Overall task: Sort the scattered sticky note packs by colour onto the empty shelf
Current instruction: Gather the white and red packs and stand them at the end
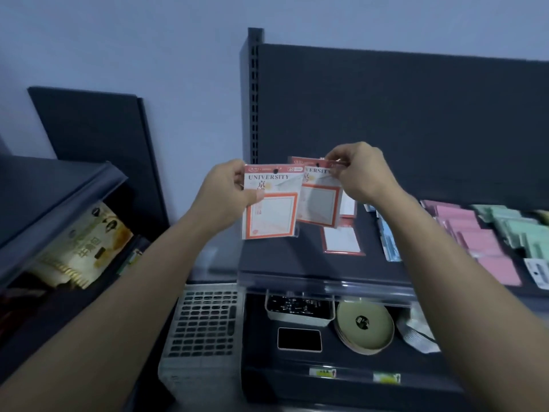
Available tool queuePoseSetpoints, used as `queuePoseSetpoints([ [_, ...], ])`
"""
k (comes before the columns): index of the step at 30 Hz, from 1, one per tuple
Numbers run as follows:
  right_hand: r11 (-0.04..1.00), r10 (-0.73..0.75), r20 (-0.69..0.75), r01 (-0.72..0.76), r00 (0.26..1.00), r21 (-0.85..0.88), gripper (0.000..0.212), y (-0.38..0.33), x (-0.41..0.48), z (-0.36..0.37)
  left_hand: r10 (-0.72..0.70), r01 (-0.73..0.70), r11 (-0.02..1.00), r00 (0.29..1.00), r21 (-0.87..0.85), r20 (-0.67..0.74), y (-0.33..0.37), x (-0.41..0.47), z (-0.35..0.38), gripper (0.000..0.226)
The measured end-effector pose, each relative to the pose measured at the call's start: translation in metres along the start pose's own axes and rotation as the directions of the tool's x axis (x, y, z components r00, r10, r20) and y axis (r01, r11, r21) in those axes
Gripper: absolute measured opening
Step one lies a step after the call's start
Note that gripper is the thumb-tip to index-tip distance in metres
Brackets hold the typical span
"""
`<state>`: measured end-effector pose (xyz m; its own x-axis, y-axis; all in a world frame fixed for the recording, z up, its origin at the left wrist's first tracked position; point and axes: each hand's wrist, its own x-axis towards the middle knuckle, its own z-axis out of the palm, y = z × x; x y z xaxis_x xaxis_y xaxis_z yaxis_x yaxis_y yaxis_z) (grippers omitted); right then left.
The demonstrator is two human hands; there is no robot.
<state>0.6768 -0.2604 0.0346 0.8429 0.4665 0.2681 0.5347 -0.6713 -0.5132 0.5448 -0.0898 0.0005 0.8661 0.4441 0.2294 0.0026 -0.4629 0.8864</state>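
My left hand (227,188) pinches the left edge of an orange-framed sticky note pack (271,203) marked UNIVERSITY, held upright above the dark shelf (285,263). My right hand (356,173) pinches the top of a second red-framed pack (319,200), partly behind the first. More red packs (341,240) lie flat on the shelf below. Further right lie blue packs (389,239), a row of pink packs (481,245) and green packs (517,227).
A slotted upright post (254,99) and dark back panel stand behind the shelf. Below are a tray of clips (298,307), round tape rolls (364,325) and a grey mesh basket (205,319). A lower shelf at left holds snack bags (86,242).
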Motion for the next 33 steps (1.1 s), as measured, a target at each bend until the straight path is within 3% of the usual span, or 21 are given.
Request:
queuePoseSetpoints([
  [7, 0.997, -0.073, 0.086, 0.070, 0.994, 0.038, 0.023, 0.042, 0.045, 0.004, -0.086, 0.098, 0.988, 0.990, 0.118, -0.108, 0.013, 0.023, 0.038, 0.015],
  [13, 0.985, -0.171, 0.131, 0.166, 0.976, 0.048, 0.029, 0.062, 0.071, 0.017, -0.136, 0.160, 0.980, 0.972, 0.117, -0.192, 0.011, 0.033, 0.058, 0.012],
  [26, 1.000, -0.022, 0.075, 0.021, 0.997, 0.020, 0.023, 0.113, 0.070, -0.012, -0.020, 0.014, 0.990, 0.999, 0.137, 0.044, 0.030, 0.074, 0.106, 0.014],
  [33, 0.999, -0.047, 0.057, 0.046, 0.997, 0.010, 0.025, 0.093, 0.078, -0.002, -0.013, 0.010, 0.996, 0.999, 0.094, 0.038, 0.024, 0.075, 0.081, 0.018],
])
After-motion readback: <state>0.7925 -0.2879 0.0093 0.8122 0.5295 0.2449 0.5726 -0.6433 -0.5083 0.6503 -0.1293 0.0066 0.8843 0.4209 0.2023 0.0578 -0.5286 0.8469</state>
